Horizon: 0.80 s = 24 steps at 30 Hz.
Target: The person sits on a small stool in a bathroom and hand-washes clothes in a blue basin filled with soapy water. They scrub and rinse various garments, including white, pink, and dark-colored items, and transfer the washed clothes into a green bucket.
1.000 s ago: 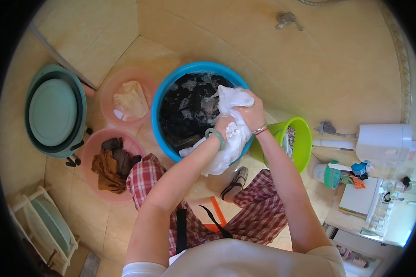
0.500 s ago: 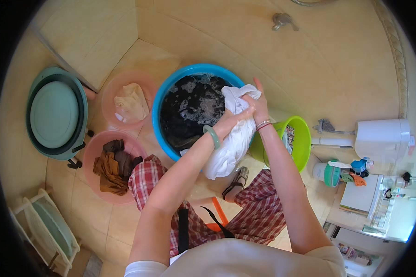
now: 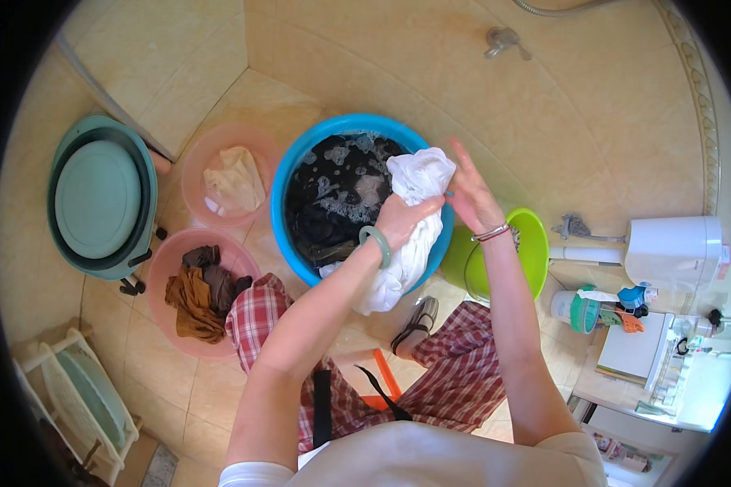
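A white garment [image 3: 413,258], bunched and wet-looking, hangs over the near right rim of a blue basin [image 3: 279,203]. Dark clothes [image 3: 333,183] lie in foamy water inside that basin. My left hand [image 3: 400,221], with a green bangle at the wrist, is closed around the middle of the garment. To the right of its bunched upper end is my right hand [image 3: 475,199], fingers stretched out and apart; whether the thumb touches the cloth I cannot tell.
A lime-green bucket [image 3: 534,252] stands right of the basin. On the left are a pink basin [image 3: 158,312] with brown and dark clothes, another pink basin [image 3: 191,174] with cream cloth, and a teal folding tub [image 3: 57,203]. A tap [image 3: 503,42] juts from the wall.
My right hand has let go of the white garment and moved slightly right and down, its fingers opening. My left hand has kept its grip, shifting a little left.
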Tool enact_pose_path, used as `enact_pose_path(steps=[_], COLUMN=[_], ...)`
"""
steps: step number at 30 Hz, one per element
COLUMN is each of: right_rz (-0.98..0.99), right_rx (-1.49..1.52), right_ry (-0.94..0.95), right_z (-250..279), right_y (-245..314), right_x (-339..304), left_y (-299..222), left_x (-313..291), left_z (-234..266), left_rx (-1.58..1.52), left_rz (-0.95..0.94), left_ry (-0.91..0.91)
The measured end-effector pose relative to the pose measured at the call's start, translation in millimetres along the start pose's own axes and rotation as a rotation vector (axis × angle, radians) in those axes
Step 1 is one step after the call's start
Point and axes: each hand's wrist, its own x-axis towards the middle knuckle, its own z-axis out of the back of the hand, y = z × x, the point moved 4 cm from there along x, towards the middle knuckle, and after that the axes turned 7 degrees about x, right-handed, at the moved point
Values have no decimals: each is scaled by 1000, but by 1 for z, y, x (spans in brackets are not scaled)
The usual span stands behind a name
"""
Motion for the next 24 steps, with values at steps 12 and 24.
enact_pose_path(steps=[12,24], right_rz=[200,-17], right_rx=[660,-438], right_ry=[333,489], right_z=[3,-39], right_y=[-29,41], right_x=[43,7], left_y=[12,-21], left_x=[-10,-23], left_z=[-14,-23], left_rx=[-708,-442], left_rz=[569,346], left_ry=[364,439])
